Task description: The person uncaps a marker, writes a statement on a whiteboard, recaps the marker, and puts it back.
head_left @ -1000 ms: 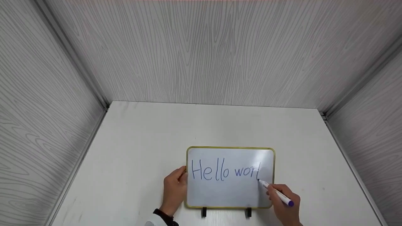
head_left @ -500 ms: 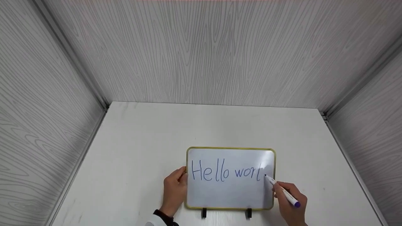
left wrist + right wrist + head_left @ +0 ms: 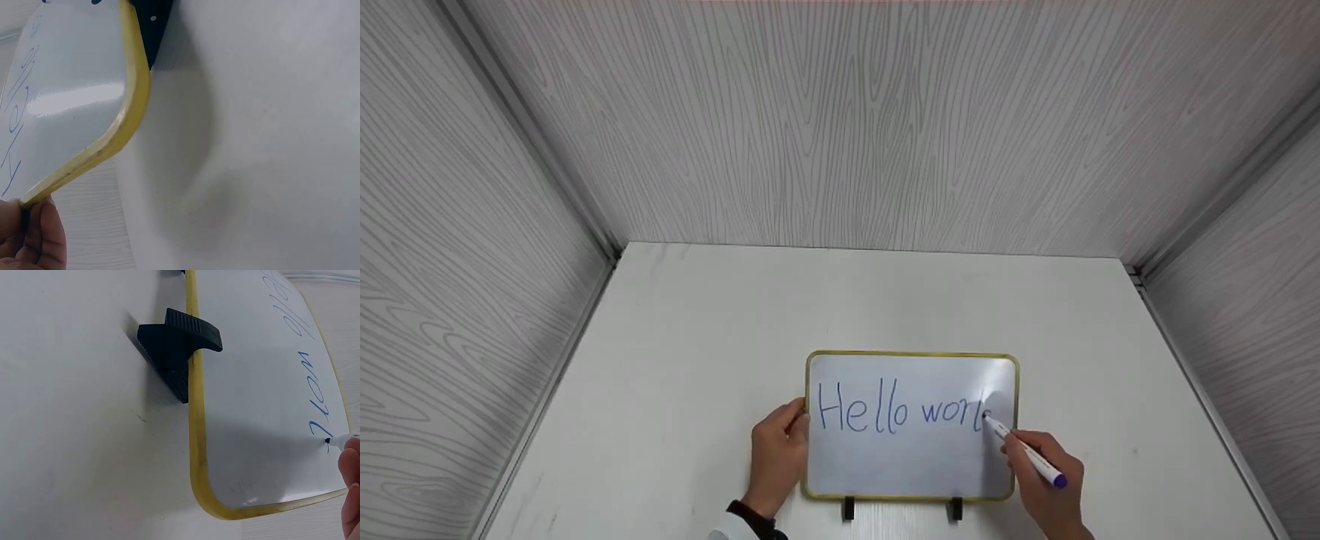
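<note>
A small whiteboard [image 3: 900, 465] with a yellow frame leans on a black stand, with "Hello worl" and the start of another stroke written on it in blue. My left hand [image 3: 777, 450] pinches the board's left edge between thumb and fingers; the left wrist view shows the fingertips [image 3: 50, 230] at the yellow frame. In my right hand [image 3: 1046, 480] is a white marker [image 3: 1024, 448] with a purple end, held like a pen. Its dark tip meets the board just right of the "l", and the right wrist view shows the tip at a short fresh curve.
Black stand feet [image 3: 849, 508] poke out under the board's lower edge; the right wrist view shows one stand clip [image 3: 180, 343] hooked over the frame. The white table [image 3: 697, 322] is bounded by wood-grain panels at the back [image 3: 840, 135] and both sides.
The marker tip went from the foot of the "l" rightward and up, then slightly back left, leaving a small new curve. The left hand and board have stayed nearly still.
</note>
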A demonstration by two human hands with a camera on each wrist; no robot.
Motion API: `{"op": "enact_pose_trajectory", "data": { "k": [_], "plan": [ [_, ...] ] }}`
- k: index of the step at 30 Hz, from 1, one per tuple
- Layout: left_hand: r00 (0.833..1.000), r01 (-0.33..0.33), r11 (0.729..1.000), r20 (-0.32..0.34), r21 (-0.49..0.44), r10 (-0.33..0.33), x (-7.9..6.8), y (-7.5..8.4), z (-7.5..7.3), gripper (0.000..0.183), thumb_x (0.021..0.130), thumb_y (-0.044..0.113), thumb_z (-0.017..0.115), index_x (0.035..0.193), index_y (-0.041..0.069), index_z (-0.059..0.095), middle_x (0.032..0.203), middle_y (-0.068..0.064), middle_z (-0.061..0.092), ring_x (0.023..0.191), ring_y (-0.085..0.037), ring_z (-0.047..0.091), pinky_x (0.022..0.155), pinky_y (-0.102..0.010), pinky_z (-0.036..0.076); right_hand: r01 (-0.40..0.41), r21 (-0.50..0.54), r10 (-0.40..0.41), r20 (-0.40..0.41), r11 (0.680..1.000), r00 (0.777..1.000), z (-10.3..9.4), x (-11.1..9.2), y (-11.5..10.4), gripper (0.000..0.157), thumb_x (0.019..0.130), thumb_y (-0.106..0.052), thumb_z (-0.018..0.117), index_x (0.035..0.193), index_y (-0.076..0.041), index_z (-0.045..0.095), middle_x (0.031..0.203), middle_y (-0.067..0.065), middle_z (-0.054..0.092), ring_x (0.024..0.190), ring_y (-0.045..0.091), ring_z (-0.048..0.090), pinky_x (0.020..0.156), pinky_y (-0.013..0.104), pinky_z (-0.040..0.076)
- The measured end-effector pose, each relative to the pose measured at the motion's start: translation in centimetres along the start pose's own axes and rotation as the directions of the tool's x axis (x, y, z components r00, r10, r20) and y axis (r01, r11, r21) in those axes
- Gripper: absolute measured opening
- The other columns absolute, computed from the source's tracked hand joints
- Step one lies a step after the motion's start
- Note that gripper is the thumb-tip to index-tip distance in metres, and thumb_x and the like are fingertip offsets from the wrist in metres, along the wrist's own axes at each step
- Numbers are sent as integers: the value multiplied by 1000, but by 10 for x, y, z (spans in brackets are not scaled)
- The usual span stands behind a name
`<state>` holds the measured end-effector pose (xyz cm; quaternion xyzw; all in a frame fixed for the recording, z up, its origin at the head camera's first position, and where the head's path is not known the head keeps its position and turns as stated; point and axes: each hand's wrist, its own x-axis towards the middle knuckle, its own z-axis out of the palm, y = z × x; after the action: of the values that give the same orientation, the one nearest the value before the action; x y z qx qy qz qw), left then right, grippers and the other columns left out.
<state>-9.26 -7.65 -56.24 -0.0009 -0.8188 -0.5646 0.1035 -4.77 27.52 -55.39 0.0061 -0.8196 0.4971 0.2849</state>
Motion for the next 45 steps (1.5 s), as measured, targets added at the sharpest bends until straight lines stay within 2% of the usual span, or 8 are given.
{"op": "enact_pose_trajectory", "data": {
  "k": [3,8,17,25,28,34,40,45],
  "plan": [
    [1000,17,1000,8,-8,-17,0,1,0,29,97,-11,63,125,-11,69,106,-13,72,92,-18,66,77,-29,55,-34,-10,35,10,999,999,-2,-2,-1,19,84,19,72,87,0,76,73,5,73,59,5,64,53,17,50],
    [1000,13,1000,-1,-2,-13,1,2,1,29,97,-12,63,125,-11,70,107,-14,73,94,-19,67,78,-30,56,-31,-8,31,2,999,1000,-5,-1,1,21,82,20,72,85,0,76,72,7,73,59,3,64,53,16,50],
    [1000,5,1000,8,-2,-5,0,-1,1,30,97,-12,62,126,-11,69,109,-14,73,95,-19,67,79,-31,57,141,-19,-141,-62,990,988,-8,21,6,21,77,27,68,86,9,74,73,14,72,63,-1,65,56,12,51],
    [1000,-26,1000,0,-14,26,-1,-1,2,29,95,-14,64,123,-11,70,103,-13,72,90,-19,66,77,-29,56,156,54,-152,-81,986,985,-9,36,5,19,82,27,65,93,14,72,76,25,70,66,-2,66,59,12,52],
    [1000,-5,1000,1,-20,5,-1,-1,2,29,95,-13,64,124,-10,70,104,-13,72,91,-19,66,77,-29,55,129,39,-125,-91,991,988,-9,33,5,18,82,26,66,92,13,73,76,24,70,64,0,66,58,13,52],
    [1000,9,1000,-5,-11,-10,-1,-1,2,30,95,-13,64,124,-11,70,106,-14,73,94,-20,67,79,-31,56,22,7,-22,-79,1000,997,-9,22,6,16,85,21,69,90,7,74,77,13,73,61,3,65,58,14,52],
    [1000,16,1000,-1,-17,-16,0,-2,3,30,97,-13,63,126,-11,69,107,-14,72,94,-19,66,79,-31,56,-18,41,20,-54,999,998,-10,14,8,17,85,21,69,88,6,75,77,17,74,64,7,68,57,16,54],
    [1000,16,1000,-3,-19,-16,0,-1,2,30,97,-12,62,125,-12,69,108,-15,72,95,-20,67,80,-32,57,-53,27,54,-26,998,998,-12,9,8,17,85,20,70,87,4,76,77,14,74,65,12,71,57,17,54]
  ]
}}
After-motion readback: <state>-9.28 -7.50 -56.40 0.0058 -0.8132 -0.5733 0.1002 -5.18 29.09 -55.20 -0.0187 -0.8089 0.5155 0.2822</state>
